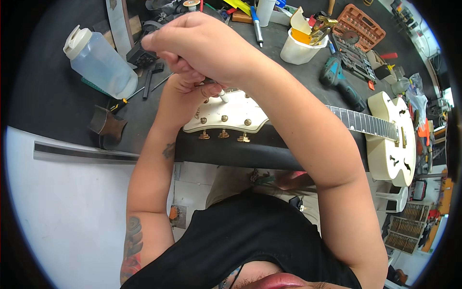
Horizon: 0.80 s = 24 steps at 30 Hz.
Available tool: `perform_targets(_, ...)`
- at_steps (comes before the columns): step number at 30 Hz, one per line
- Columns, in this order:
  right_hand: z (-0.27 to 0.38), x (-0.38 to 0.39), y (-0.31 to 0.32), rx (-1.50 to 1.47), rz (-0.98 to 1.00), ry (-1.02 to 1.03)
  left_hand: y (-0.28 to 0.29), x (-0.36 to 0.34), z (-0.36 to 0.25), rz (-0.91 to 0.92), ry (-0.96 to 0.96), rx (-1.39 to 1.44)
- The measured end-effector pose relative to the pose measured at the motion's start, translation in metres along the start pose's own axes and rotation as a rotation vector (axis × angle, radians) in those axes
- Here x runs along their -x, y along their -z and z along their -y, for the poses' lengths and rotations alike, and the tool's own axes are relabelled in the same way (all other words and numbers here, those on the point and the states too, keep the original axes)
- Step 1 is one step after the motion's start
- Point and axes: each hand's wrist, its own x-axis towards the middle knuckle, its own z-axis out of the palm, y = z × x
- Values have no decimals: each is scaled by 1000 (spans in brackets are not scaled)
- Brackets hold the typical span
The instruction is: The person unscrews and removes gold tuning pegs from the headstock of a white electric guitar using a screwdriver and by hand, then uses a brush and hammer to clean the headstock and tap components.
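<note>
A cream-white electric guitar lies across the bench, its headstock [232,110] in front of me and its body [392,139] at the right. Gold tuning pegs [224,134] line the headstock's near edge. My left hand [188,86] is closed low over the headstock, pinching a tool with a silver cylindrical tip [223,97] that stands tilted against the headstock face. Directly above it my right hand [199,45] is bent over with its fingers curled in. Whatever the right fingers grip, perhaps the upper end of that tool, is hidden.
A clear water bottle [103,62] stands at the left, near a dark curved block [107,126]. Beyond the guitar neck [363,122] lie a teal-black cordless drill [340,79], a white tub [299,49] of tools and an orange bit case [358,26]. Black padding [231,151] runs under the headstock.
</note>
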Motion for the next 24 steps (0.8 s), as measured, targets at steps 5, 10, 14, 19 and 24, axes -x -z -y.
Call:
perform_targets(5, -8, 19, -24, 312, -256, 309, -9, 3, -2, -161, -15, -262)
perform_targets(10, 11, 29, -21, 284, -309, 284, -15, 4, 1, -317, -214, -249)
perform_targets(14, 6, 24, -20, 184, -272, 209, -5, 6, 0, -200, -72, -226)
perform_targets(19, -2, 11, -12, 45, -153, 188, -3, 2, 3, -161, -152, -384)
perform_targets(24, -2, -19, 10, -416, 465, -10, -6, 5, 0, -109, 14, -23)
